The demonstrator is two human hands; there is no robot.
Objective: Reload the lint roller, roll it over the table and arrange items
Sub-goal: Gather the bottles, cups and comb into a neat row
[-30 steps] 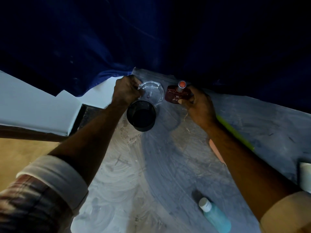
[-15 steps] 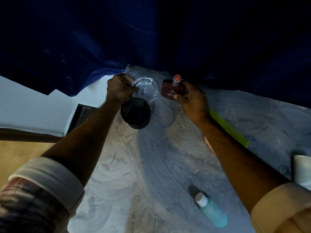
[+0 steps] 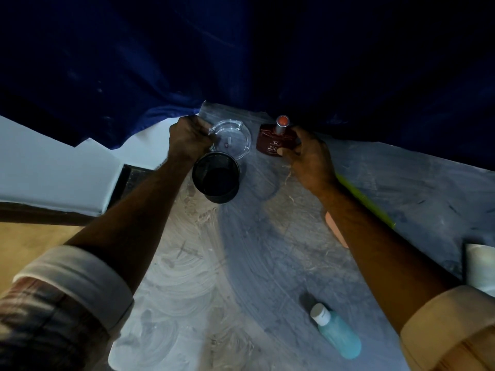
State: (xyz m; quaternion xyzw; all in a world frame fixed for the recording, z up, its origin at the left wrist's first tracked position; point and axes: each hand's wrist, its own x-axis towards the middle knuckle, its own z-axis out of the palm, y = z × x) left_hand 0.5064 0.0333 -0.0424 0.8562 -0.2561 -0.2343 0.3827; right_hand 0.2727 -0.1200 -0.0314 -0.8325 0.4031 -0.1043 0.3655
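Both hands are up at the far edge of the surface (image 3: pixel 267 250), right where the dark blue cloth (image 3: pixel 241 62) hangs down. The left hand (image 3: pixel 188 139) has its grip curled tight on the edge of a clear glass dish (image 3: pixel 233 139), which sits flat on the surface, and just in front of that, touching or nearly so, stands a black mesh cup (image 3: pixel 215 178), upright and open at the top. The right hand (image 3: pixel 308 159) has its fingers wrapped around a dark red bottle (image 3: pixel 273 141) with an orange-topped cap, thumb pressed on the front label, bottle standing just to the right of the dish. A yellow-green stick thing (image 3: pixel 367 199) lies partly under the right forearm. Closer to the camera, a blue bottle with a white cap (image 3: pixel 336 332) lies on its side, well apart from the rest. Something white and roll-like (image 3: pixel 480 266) pokes in at the right edge, can't tell if that's the lint roller.
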